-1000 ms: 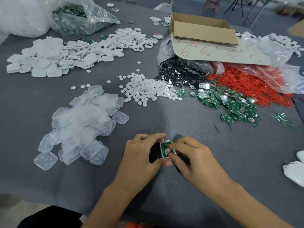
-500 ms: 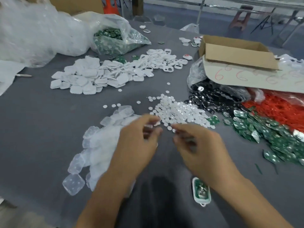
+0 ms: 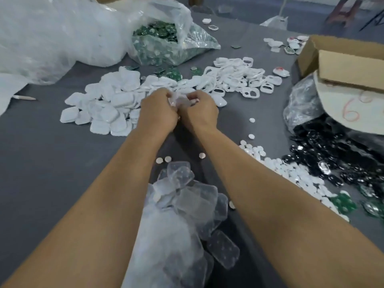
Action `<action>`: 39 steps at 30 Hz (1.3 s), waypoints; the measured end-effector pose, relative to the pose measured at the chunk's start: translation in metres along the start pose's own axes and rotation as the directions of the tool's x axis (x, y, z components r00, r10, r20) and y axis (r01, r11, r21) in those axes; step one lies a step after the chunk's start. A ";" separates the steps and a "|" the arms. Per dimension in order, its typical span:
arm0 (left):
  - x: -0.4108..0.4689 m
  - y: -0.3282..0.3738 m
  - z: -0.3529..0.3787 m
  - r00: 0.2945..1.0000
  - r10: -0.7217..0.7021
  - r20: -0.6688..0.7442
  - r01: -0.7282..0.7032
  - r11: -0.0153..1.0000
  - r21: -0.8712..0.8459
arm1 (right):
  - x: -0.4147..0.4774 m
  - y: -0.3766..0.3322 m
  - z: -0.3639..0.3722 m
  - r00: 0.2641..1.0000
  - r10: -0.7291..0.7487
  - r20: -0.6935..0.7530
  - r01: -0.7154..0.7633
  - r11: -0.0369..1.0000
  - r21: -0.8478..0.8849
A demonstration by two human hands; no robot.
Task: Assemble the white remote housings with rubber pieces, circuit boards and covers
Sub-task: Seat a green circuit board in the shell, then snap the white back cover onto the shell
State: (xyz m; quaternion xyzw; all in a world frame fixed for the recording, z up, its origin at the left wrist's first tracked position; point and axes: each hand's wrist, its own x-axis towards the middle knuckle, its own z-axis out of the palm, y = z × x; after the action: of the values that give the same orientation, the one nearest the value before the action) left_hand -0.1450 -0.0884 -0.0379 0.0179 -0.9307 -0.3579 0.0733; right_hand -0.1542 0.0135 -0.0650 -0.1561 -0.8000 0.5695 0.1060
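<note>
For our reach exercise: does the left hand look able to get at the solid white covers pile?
Probably yes: the left hand hovers beside the white covers, nothing between, though it holds a rubber piece.

The left hand (image 3: pixel 158 109) and right hand (image 3: pixel 201 110) have left the near edge of the table (image 3: pixel 52 152) and now reach the housing pile (image 3: pixel 108 104) farther in, fingers pinching a clear rubber piece (image 3: pixel 178 99) between them. The fitted housing they held is out of view.

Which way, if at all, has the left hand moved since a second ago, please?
Yes: the left hand has moved away from the person, past the pile of clear rubber pieces to the pile of white housings.
</note>
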 end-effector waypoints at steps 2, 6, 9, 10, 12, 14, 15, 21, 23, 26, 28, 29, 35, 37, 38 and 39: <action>-0.006 0.000 -0.002 1.000 0.020 0.023 -0.018 0.998 -0.062 | -0.005 0.005 -0.009 1.000 -0.009 -0.010 0.009 0.999 0.044; -0.029 0.012 -0.009 0.999 0.033 0.032 -0.027 0.984 -0.177 | -0.027 0.005 -0.035 0.998 -0.069 0.006 0.068 0.994 0.087; -0.058 0.025 -0.024 0.998 0.029 0.055 -0.012 0.958 -0.285 | -0.055 -0.005 -0.057 0.993 -0.093 0.070 0.084 0.989 0.119; -0.071 0.027 -0.030 0.997 0.028 0.067 -0.004 0.939 -0.343 | -0.067 -0.009 -0.066 0.991 -0.083 0.105 0.066 0.985 0.161; -0.103 0.030 -0.045 0.992 0.056 0.115 0.013 0.849 -0.529 | -0.098 -0.017 -0.091 0.975 -0.035 0.220 -0.049 0.930 0.363; -0.146 0.032 -0.059 0.972 0.136 0.193 0.036 0.723 -0.690 | -0.141 -0.019 -0.124 0.937 0.004 0.350 -0.207 0.812 0.545; -0.170 0.034 -0.063 0.956 0.177 0.235 0.060 0.663 -0.746 | -0.165 -0.018 -0.142 0.914 0.023 0.404 -0.281 0.755 0.593; -0.292 0.054 -0.063 0.883 0.328 0.336 0.152 0.477 -0.866 | -0.291 0.002 -0.224 0.881 0.123 0.456 -0.438 0.574 0.692; -0.318 0.061 -0.063 0.863 0.375 0.339 0.141 0.467 -0.873 | -0.320 0.008 -0.241 0.895 0.141 0.423 -0.421 0.581 0.697; -0.354 0.067 -0.061 0.862 0.402 0.308 0.079 0.493 -0.866 | -0.359 0.015 -0.261 0.958 0.124 0.258 -0.267 0.708 0.653; -0.374 0.070 -0.058 0.881 0.375 0.287 0.053 0.526 -0.849 | -0.376 0.018 -0.268 0.996 0.062 0.064 -0.088 0.817 0.569; -0.382 0.070 -0.056 0.888 0.363 0.284 0.057 0.525 -0.849 | -0.383 0.020 -0.271 0.999 0.029 -0.025 -0.011 0.845 0.534; -0.416 0.077 -0.049 0.919 0.322 0.227 0.064 0.446 -0.893 | -0.410 0.029 -0.274 0.948 -0.106 -0.299 0.235 0.868 0.436; -0.425 0.080 -0.046 0.938 0.305 0.167 0.018 0.436 -0.900 | -0.416 0.034 -0.274 0.906 -0.212 -0.367 0.325 0.904 0.279; -0.429 0.081 -0.044 0.944 0.302 0.133 -0.013 0.437 -0.899 | -0.418 0.036 -0.274 0.883 -0.266 -0.388 0.361 0.912 0.197; -0.432 0.083 -0.041 0.949 0.297 0.111 -0.030 0.433 -0.901 | -0.419 0.038 -0.274 0.862 -0.300 -0.408 0.384 0.913 0.140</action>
State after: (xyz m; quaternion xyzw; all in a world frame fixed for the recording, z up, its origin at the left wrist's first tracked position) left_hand 0.2902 -0.0175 -0.0058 -0.1599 -0.6025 -0.7818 -0.0128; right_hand 0.3348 0.1107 -0.0068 -0.1052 -0.7125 0.5842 0.3741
